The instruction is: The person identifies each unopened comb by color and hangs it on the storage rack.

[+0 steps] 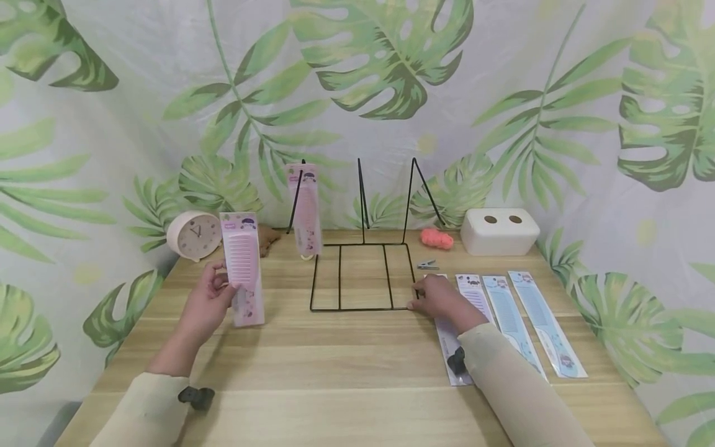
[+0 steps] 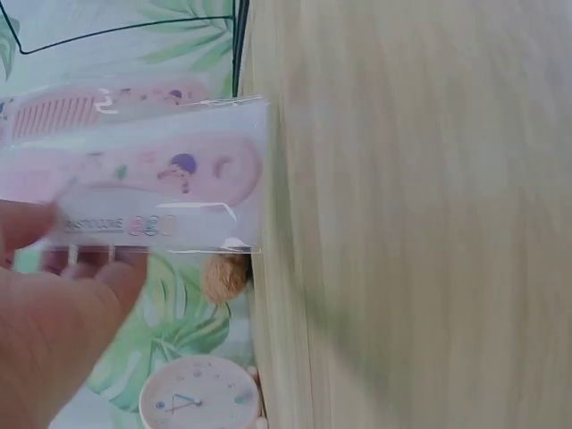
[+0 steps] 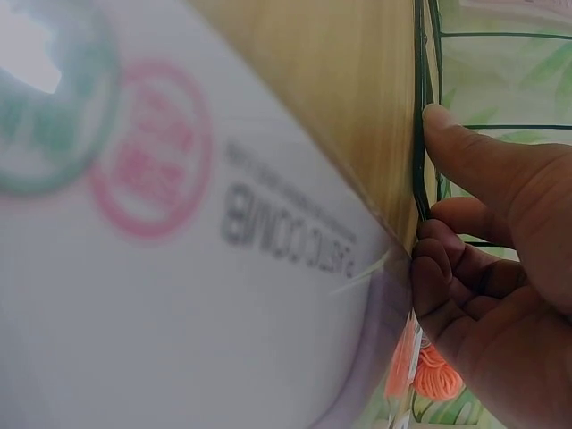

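Head view: left hand (image 1: 209, 301) pinching a packaged pink comb (image 1: 242, 276) upright above the table (image 1: 346, 366), left of the wire rack (image 1: 360, 273); right hand (image 1: 441, 298) braced at the rack's right corner. Left wrist: fingers (image 2: 54, 277) clamped on slick packaging, liable to slip. Right wrist: fingers (image 3: 456, 268) curled against the wire; rack likely to slide if released.
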Available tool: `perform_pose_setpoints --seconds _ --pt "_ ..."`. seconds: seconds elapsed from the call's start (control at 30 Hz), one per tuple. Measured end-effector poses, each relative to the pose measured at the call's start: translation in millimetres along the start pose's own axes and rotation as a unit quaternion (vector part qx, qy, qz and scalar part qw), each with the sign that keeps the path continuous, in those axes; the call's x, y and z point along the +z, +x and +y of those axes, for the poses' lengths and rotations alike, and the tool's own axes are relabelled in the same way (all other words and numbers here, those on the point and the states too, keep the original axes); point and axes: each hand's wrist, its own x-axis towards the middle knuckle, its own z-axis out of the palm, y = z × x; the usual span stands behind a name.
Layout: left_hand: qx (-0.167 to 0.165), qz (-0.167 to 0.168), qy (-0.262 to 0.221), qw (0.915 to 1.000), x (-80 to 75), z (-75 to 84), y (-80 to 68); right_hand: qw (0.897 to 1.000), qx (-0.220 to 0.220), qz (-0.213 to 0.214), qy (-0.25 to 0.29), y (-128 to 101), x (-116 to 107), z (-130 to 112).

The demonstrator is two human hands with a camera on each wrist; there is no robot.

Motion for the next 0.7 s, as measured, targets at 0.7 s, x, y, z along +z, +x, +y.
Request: perform_pose_setpoints --seconds 0.7 --pt "0.16 -0.068 -0.055 0.9833 40.6 38.0 -3.2 1.0 0.008 -0.005 0.0 1.2 1.5 1.0"
